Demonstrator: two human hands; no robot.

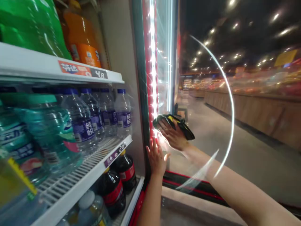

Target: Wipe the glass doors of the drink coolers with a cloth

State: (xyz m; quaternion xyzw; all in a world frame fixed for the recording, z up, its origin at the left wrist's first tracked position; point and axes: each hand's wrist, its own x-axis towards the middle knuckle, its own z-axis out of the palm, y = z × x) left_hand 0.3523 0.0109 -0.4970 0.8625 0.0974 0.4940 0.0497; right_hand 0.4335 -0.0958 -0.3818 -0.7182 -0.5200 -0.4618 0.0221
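My right hand (173, 135) presses a dark cloth with yellow edging (189, 133) against the lower part of the glass door (163, 72), beside the bright light strip (153, 72). The fingers lie over the cloth, which hangs out past the wrist side. Just below, my left hand (157, 158) is open, its fingers spread and pointing up by the foot of the light strip. It holds nothing. Whether its fingertips touch the red frame or only hover there I cannot tell.
On the left, fridge shelves (82, 188) hold water bottles (123, 113), dark cola bottles (127, 169), an orange drink (81, 34) and a big green bottle (33, 25). Price tags line the shelf edges. Beyond the glass run a shop floor (199, 125) and a long wooden counter (254, 113).
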